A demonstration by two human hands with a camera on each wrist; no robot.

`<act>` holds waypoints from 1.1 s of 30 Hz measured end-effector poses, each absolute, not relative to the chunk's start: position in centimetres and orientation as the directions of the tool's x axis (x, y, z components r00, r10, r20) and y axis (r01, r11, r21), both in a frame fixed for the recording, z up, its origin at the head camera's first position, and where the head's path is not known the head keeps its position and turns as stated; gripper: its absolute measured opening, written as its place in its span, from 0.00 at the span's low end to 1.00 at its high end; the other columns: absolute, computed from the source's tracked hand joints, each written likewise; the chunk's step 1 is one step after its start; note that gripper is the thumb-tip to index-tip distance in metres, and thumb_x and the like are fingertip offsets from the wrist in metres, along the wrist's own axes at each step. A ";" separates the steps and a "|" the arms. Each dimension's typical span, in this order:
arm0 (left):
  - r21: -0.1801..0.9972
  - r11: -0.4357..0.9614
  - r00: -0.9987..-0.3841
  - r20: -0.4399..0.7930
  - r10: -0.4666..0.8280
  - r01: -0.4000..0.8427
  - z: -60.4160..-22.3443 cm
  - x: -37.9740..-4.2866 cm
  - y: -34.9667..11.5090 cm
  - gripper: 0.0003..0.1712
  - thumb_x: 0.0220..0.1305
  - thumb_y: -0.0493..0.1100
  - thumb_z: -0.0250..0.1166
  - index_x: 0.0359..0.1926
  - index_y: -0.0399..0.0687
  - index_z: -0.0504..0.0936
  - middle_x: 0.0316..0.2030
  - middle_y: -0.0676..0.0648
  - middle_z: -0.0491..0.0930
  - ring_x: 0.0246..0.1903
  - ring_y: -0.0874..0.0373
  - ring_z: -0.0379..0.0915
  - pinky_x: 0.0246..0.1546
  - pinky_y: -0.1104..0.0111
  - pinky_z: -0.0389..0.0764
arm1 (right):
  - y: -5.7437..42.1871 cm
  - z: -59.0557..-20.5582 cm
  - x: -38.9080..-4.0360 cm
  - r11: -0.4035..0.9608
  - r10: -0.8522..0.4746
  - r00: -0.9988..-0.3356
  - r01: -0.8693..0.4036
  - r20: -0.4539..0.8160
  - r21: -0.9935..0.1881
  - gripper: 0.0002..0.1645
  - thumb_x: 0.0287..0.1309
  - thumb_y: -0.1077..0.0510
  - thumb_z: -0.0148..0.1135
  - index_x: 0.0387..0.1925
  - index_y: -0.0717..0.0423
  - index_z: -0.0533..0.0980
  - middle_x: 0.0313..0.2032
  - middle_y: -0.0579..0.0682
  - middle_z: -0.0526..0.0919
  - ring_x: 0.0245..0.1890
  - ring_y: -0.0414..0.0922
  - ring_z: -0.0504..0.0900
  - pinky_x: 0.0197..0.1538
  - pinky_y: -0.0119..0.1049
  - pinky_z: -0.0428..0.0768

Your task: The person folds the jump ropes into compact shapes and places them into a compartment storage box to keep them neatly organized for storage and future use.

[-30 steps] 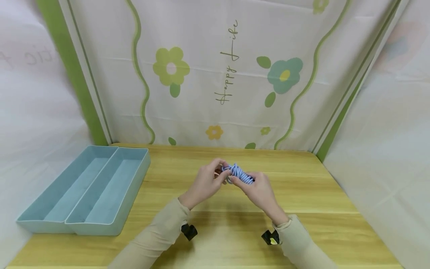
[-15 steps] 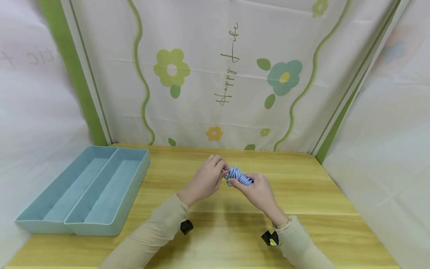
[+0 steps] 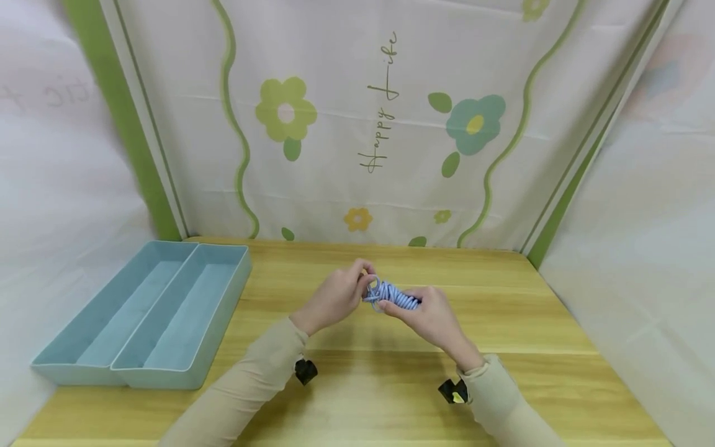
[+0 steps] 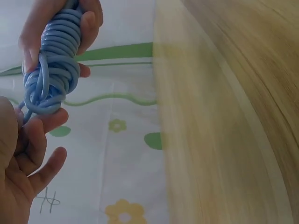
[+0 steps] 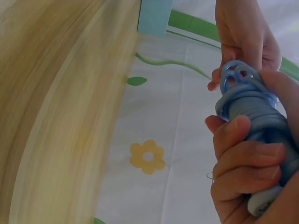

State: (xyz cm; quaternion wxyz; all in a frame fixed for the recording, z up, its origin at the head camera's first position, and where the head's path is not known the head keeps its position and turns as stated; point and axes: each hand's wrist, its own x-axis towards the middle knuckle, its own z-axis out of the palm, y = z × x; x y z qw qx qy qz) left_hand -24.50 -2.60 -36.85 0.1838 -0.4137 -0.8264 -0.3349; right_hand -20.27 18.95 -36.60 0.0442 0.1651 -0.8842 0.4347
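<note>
A light blue cord (image 3: 398, 294), wound in tight turns into a long bundle, is held up over the table. My right hand (image 3: 436, 315) grips the wound part, its fingers curled round it in the right wrist view. A pale round-ended piece (image 5: 264, 200) pokes out of the bundle beneath those fingers. At the other end, loose loops (image 4: 44, 93) of the cord stand out from the turns. There my left hand (image 3: 338, 294) pinches a strand between thumb and fingers, while its other fingers (image 4: 51, 168) spread away from the cord.
Two blue-grey trays (image 3: 222, 310) stand side by side at the left of the wooden table (image 3: 357, 397). White curtains with printed flowers (image 3: 286, 113) hang behind and at both sides. A black wrist camera (image 3: 306, 371) sits under the left sleeve.
My left hand turned over the bundle's end, then drew back slightly left; a loop now shows upright there. The right hand keeps its grip in nearly the same place.
</note>
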 end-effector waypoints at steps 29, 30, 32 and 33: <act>0.575 0.323 -0.656 0.602 0.455 0.752 -35.8 -23.0 -3.6 0.04 0.79 0.37 0.45 0.49 0.41 0.63 0.15 0.54 0.68 0.08 0.63 0.66 0.09 0.73 0.71 | 18.4 -36.5 -19.5 0.527 -0.455 -0.739 -0.673 0.497 -0.518 0.28 0.60 0.45 0.69 0.61 0.44 0.78 0.28 0.42 0.85 0.15 0.31 0.74 0.17 0.29 0.73; 0.610 0.307 -0.677 0.586 0.446 0.730 -35.9 -23.0 -3.6 0.05 0.79 0.38 0.44 0.49 0.41 0.63 0.15 0.53 0.69 0.09 0.61 0.68 0.10 0.73 0.72 | 18.4 -36.6 -19.5 0.517 -0.461 -0.725 -0.688 0.512 -0.509 0.27 0.60 0.46 0.70 0.60 0.45 0.79 0.30 0.43 0.86 0.16 0.30 0.74 0.17 0.28 0.73; 0.680 0.271 -0.718 0.548 0.429 0.681 -36.1 -23.0 -3.7 0.08 0.80 0.41 0.43 0.49 0.40 0.63 0.16 0.52 0.71 0.09 0.58 0.70 0.10 0.70 0.73 | 18.5 -36.6 -19.6 0.494 -0.478 -0.685 -0.727 0.550 -0.476 0.25 0.59 0.48 0.71 0.58 0.47 0.81 0.31 0.44 0.87 0.17 0.29 0.75 0.18 0.26 0.73; 0.714 0.254 -0.738 0.524 0.424 0.653 -36.2 -23.0 -3.7 0.09 0.80 0.42 0.43 0.49 0.40 0.64 0.16 0.52 0.72 0.09 0.57 0.71 0.10 0.68 0.74 | 18.6 -36.6 -19.6 0.484 -0.489 -0.659 -0.750 0.571 -0.451 0.24 0.58 0.49 0.72 0.57 0.48 0.82 0.32 0.44 0.87 0.18 0.29 0.75 0.19 0.25 0.73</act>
